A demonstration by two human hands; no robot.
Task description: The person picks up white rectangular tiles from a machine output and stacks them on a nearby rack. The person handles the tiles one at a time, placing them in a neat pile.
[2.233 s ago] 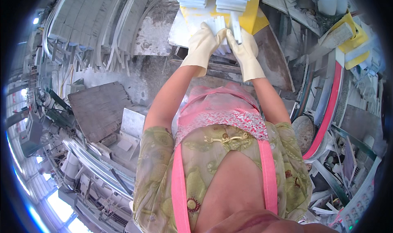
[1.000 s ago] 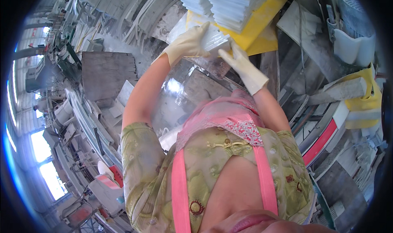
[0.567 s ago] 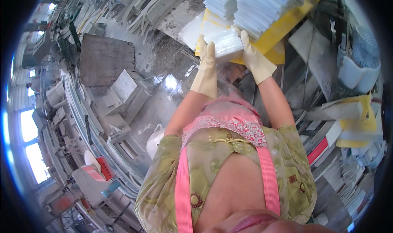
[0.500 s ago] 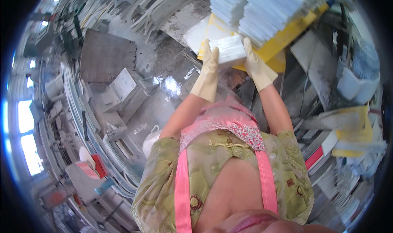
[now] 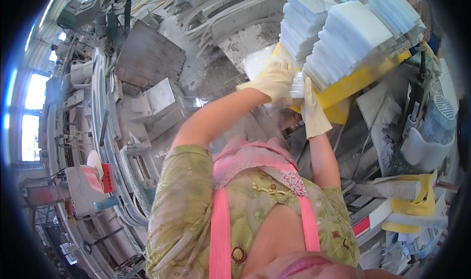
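Cream rubber gloves cover both my hands. Between them is a small stack of white tiles (image 5: 297, 86), beside the near corner of the taller stacks. My left hand (image 5: 277, 79) lies over the left side of it, fingers pointing away from me. My right hand (image 5: 314, 109) presses against its right side with the fingers pointing up. The left glove hides part of the held tiles. Just beyond, tall stacks of bluish-white tiles (image 5: 346, 38) stand on a yellow stand (image 5: 360, 85), their edges uneven.
A dark brown board (image 5: 149, 55) lies at far left, near a pale slab (image 5: 161, 97). Curved metal rails (image 5: 109, 146) run down the left side. On the right are a blue basket (image 5: 438, 113), a white container (image 5: 426, 149) and a yellow cloth-like piece (image 5: 417, 200).
The tiles have shifted right and toward the tall stacks. My left hand has turned and come over them, its elbow swinging outward. The whole view has shifted slightly.
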